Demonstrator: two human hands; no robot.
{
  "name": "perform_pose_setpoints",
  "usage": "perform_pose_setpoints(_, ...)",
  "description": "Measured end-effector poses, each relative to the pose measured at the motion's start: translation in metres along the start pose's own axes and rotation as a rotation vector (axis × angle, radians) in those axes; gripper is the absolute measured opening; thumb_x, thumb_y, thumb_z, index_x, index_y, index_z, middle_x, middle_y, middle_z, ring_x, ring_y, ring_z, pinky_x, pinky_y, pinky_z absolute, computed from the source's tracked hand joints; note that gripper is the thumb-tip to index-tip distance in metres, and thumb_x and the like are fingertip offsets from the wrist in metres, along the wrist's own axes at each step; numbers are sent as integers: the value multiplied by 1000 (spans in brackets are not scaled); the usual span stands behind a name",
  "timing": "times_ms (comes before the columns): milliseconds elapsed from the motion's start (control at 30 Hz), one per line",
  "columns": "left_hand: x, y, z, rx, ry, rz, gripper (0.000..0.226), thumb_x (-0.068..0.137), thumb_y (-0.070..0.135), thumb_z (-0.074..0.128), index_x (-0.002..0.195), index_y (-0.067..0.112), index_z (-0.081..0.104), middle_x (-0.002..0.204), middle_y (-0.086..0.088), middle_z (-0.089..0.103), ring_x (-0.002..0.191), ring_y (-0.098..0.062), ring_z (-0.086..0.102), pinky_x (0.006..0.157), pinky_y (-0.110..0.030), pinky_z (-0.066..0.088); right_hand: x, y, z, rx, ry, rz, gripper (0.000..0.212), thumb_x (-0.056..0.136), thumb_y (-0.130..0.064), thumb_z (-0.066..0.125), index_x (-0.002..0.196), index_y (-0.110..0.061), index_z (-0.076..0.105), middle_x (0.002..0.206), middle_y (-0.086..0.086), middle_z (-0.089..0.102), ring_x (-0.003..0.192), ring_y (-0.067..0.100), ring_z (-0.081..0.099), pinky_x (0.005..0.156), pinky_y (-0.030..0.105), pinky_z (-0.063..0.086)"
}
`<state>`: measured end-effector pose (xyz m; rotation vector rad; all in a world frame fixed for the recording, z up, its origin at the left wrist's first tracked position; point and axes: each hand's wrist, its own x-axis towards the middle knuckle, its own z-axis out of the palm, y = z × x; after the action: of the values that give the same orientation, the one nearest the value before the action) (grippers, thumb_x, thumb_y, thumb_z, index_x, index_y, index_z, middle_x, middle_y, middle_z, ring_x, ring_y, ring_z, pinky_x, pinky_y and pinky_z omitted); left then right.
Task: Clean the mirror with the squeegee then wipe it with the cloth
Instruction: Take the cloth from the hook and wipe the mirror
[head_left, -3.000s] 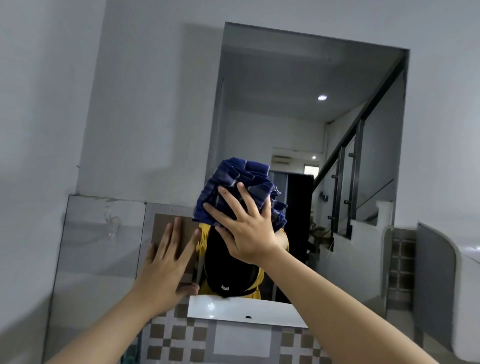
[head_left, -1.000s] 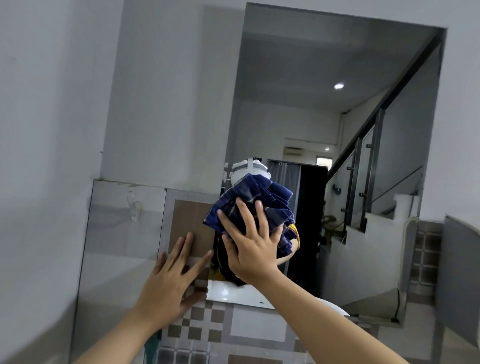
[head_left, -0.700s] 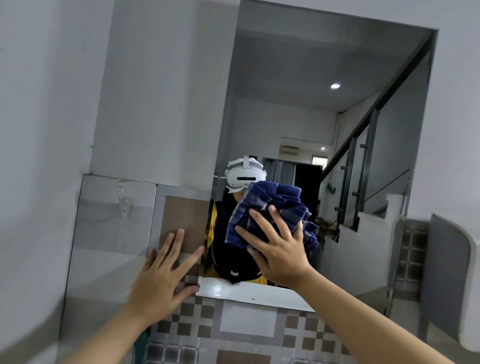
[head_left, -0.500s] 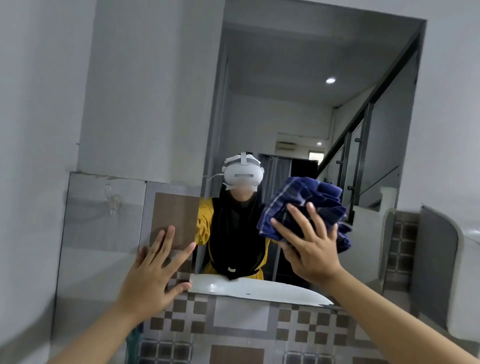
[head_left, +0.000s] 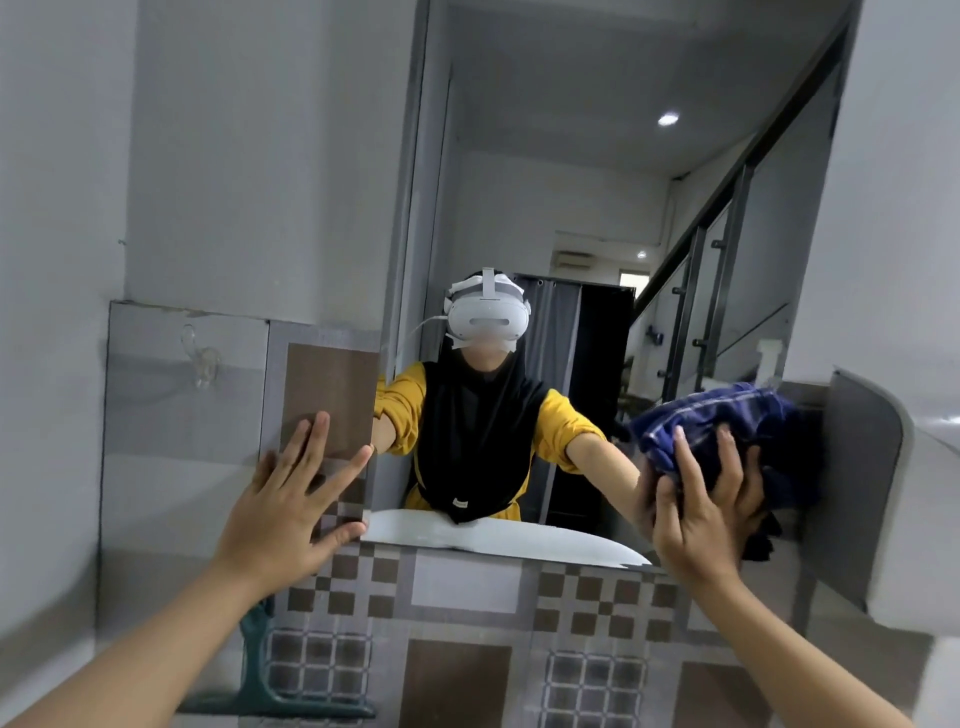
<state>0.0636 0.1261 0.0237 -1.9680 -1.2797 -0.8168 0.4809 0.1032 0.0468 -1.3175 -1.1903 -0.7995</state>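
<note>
At mirror (head_left: 597, 156) lower right, right hand (head_left: 698, 512) clutches cloth (head_left: 727, 421); left hand (head_left: 291, 499) splayed flat on tile

Cloth pressed at the mirror's lower right corner, other hand flat on the tiles.

The right hand (head_left: 698, 506) grips a bunched blue checked cloth (head_left: 727, 421) against the mirror (head_left: 597, 182) near its lower right corner. The left hand (head_left: 291, 499), fingers spread, lies flat on the tiled wall (head_left: 467, 613) just beside the mirror's lower left edge. A green squeegee (head_left: 270, 691) stands below the left forearm, against the tiles. A clear hook (head_left: 200, 358) sticks to the wall at left.
</note>
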Motion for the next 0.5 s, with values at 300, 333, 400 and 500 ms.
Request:
perform_pose_setpoints(300,-1,0,2,-10,-13,2,81,80,72,28,149,32,10,158,-14,-6,144,-33,-3,105,-57,20,-35,-77,16,27,94,369,54,92,-45,30,140,-29,47,154,10,29,140,37,21,109,54,18)
perform_pose_setpoints(333,-1,0,2,-15,-14,1,81,80,71,28,149,32,10,158,-14,-6,144,-32,-4,105,-57,19,-37,-83,20,11,83,330,53,93,-47,30,141,-29,45,154,11,29,141,38,21,110,55,18)
perform_pose_setpoints(400,-1,0,2,-26,-18,2,81,81,71,29,149,31,10,158,-14,-7,144,-32,-4,106,-57,19,-43,-98,30,13,78,306,52,94,-48,32,142,-33,40,153,9,27,141,38,21,109,60,22)
perform_pose_setpoints(500,-1,0,1,-31,-19,12,81,81,70,30,149,31,9,158,-15,-6,144,-34,-1,106,-59,21,-50,-127,45,75,178,351,59,89,-44,47,143,-51,27,152,3,32,141,33,25,106,59,25)
